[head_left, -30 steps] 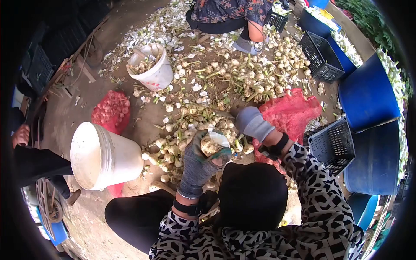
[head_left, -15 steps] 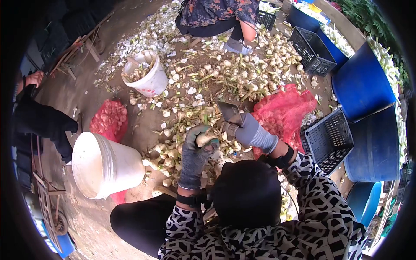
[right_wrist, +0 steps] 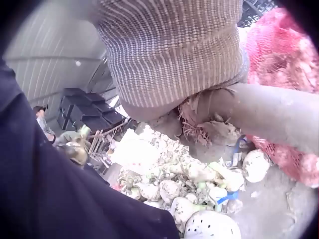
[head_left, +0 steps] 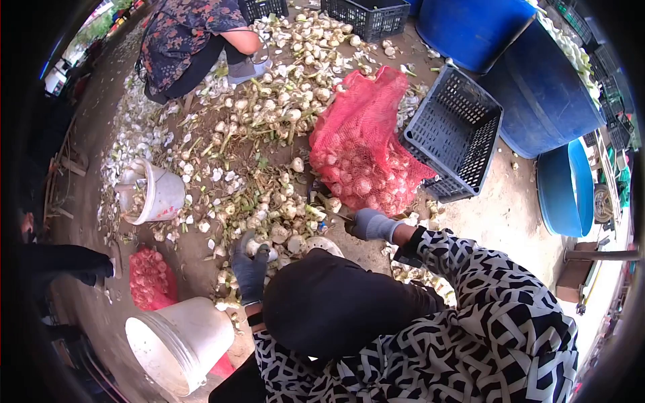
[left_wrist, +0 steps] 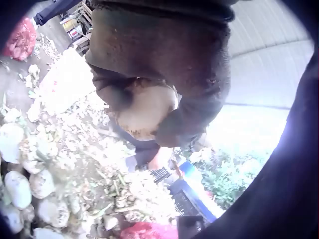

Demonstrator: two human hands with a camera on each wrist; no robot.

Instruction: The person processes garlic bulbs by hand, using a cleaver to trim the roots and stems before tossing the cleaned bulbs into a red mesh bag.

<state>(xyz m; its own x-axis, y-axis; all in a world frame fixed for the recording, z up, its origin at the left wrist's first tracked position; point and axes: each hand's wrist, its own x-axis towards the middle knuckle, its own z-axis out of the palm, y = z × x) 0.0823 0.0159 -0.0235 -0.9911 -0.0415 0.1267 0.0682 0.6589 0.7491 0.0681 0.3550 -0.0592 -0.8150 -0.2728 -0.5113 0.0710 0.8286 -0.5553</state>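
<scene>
My left hand [head_left: 250, 270], in a dark grey glove, holds a pale garlic bulb [left_wrist: 147, 107] with fingers and thumb curled round it, over the left side of the near heap. My right hand [head_left: 373, 225], in a lighter grey knit glove, grips a knife [right_wrist: 274, 109]; its handle is hidden in the fist. Brown fibrous shreds [right_wrist: 193, 127] show under the right fingers. Loose garlic bulbs [head_left: 282, 211] with cut stalks lie heaped on the ground between the hands. Close to the right hand bulges a red mesh bag [head_left: 363, 178] of bulbs.
A white bucket [head_left: 195, 342] lies tipped at the left, with a smaller white bucket [head_left: 164, 195] beyond. A black crate [head_left: 460, 134] and blue tubs [head_left: 531, 80] stand right. Another person [head_left: 195, 40] crouches at the back. A white perforated shoe [right_wrist: 212, 226] shows below.
The head view has swung to the right. My hands have moved apart, the left with a bulb. The knife's broad blade, seen near the bulb half a second ago, has swung away.
</scene>
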